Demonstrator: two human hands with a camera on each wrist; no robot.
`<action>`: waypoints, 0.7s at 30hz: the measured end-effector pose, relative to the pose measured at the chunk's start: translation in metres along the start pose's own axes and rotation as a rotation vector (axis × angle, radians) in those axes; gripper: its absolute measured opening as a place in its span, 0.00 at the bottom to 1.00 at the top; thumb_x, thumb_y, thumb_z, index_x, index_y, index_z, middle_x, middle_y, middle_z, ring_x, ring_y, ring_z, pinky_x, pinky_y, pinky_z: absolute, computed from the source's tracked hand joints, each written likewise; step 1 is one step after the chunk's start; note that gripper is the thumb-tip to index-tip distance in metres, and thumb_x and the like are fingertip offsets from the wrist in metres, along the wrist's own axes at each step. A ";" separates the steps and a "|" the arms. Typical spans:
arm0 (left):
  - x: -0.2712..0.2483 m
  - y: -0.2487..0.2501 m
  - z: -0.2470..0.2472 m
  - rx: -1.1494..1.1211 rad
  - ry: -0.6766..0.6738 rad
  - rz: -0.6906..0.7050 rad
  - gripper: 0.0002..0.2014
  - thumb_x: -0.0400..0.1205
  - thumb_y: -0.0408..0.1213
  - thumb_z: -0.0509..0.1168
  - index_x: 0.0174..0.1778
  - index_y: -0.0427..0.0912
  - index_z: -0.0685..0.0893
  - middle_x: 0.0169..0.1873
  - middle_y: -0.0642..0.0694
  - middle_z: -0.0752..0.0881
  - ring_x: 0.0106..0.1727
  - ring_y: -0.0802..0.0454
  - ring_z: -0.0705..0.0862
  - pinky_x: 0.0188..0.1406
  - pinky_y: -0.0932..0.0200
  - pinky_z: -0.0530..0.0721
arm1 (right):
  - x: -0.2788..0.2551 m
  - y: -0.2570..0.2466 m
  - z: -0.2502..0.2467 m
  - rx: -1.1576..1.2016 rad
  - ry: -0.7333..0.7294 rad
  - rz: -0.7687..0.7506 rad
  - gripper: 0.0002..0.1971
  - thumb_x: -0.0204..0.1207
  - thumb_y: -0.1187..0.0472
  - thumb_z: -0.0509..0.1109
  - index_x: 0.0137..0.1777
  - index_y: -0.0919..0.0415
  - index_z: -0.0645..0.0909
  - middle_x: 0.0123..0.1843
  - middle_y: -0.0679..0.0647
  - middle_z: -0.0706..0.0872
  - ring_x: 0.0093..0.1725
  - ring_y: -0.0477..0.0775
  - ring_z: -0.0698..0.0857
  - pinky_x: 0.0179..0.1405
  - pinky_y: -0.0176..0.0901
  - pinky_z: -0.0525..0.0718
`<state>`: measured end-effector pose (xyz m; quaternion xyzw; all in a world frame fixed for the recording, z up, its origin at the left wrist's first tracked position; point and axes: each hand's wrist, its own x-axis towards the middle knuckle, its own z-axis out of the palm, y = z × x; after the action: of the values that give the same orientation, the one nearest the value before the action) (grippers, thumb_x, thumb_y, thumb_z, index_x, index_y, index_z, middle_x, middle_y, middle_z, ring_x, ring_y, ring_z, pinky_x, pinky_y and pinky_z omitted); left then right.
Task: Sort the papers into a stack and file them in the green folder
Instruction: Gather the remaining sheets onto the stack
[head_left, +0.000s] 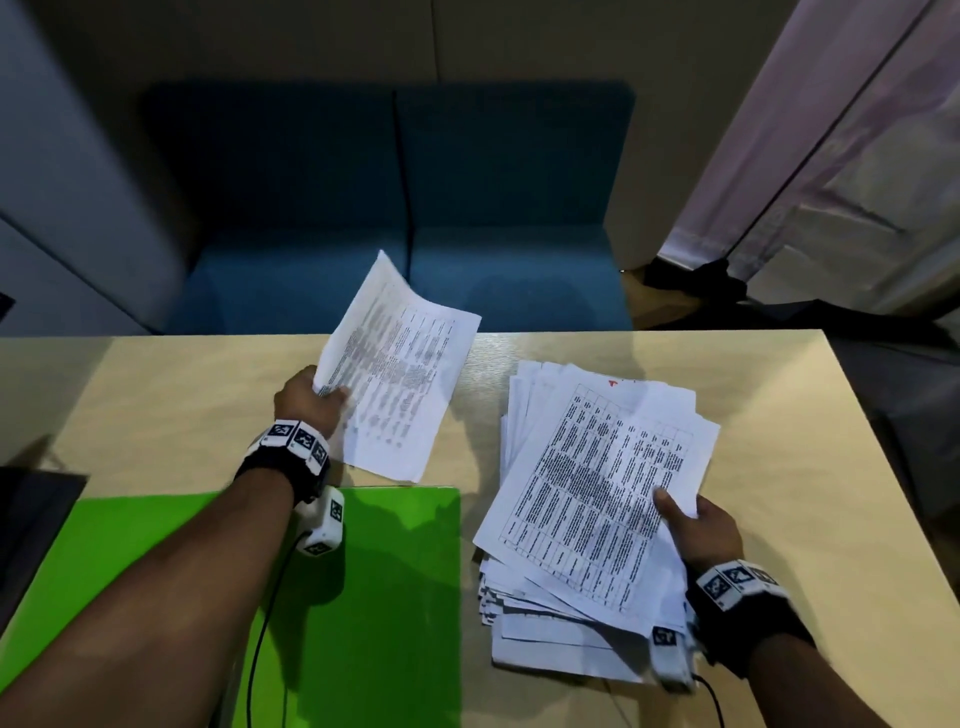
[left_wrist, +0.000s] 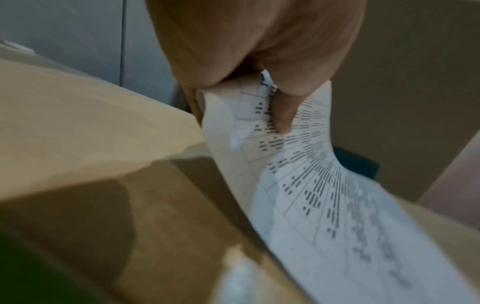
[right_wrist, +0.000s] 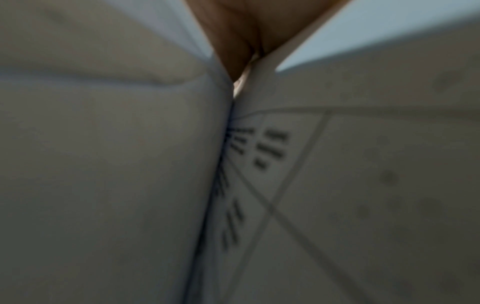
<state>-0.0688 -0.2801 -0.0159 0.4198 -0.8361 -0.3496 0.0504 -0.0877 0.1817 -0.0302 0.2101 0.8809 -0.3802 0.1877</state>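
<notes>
Two hands work over the table (head_left: 779, 415) in the head view. Left hand (head_left: 311, 400) pinches a printed sheet (head_left: 400, 369) by its near-left edge, raised beyond the closed green folder (head_left: 395, 597) at the near left. Right hand (head_left: 701, 525) grips the top sheet (head_left: 597, 499) of the loose pile (head_left: 545, 623); bare tabletop lies far left. Left wrist view: thumb (left_wrist: 283, 107) presses the sheet's (left_wrist: 324, 205) corner, table edge behind. Right wrist view: blurred paper (right_wrist: 337, 185) fills the view, grip unclear there.
</notes>
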 end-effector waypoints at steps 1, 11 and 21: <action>-0.005 0.008 -0.002 -0.056 -0.002 0.034 0.13 0.76 0.36 0.71 0.56 0.39 0.85 0.47 0.37 0.89 0.48 0.42 0.86 0.53 0.56 0.81 | 0.000 0.000 0.000 0.004 -0.001 0.004 0.25 0.76 0.44 0.69 0.62 0.65 0.84 0.62 0.67 0.86 0.60 0.67 0.84 0.50 0.42 0.72; -0.102 0.078 0.002 -0.571 -0.234 0.203 0.13 0.74 0.32 0.73 0.54 0.44 0.84 0.47 0.43 0.89 0.45 0.49 0.86 0.46 0.58 0.83 | -0.002 0.000 0.000 0.055 0.017 -0.009 0.27 0.77 0.42 0.67 0.60 0.68 0.83 0.60 0.68 0.86 0.58 0.67 0.84 0.48 0.42 0.72; -0.210 0.036 0.110 -0.095 -0.409 0.298 0.35 0.71 0.44 0.74 0.74 0.50 0.69 0.69 0.50 0.77 0.71 0.47 0.75 0.65 0.56 0.76 | -0.013 0.006 -0.002 0.130 0.004 -0.086 0.29 0.85 0.44 0.50 0.74 0.65 0.71 0.74 0.67 0.75 0.71 0.67 0.75 0.64 0.48 0.71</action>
<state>0.0012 -0.0510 -0.0321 0.2099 -0.8641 -0.4549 -0.0490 -0.0745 0.1839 -0.0262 0.1847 0.8628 -0.4441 0.1557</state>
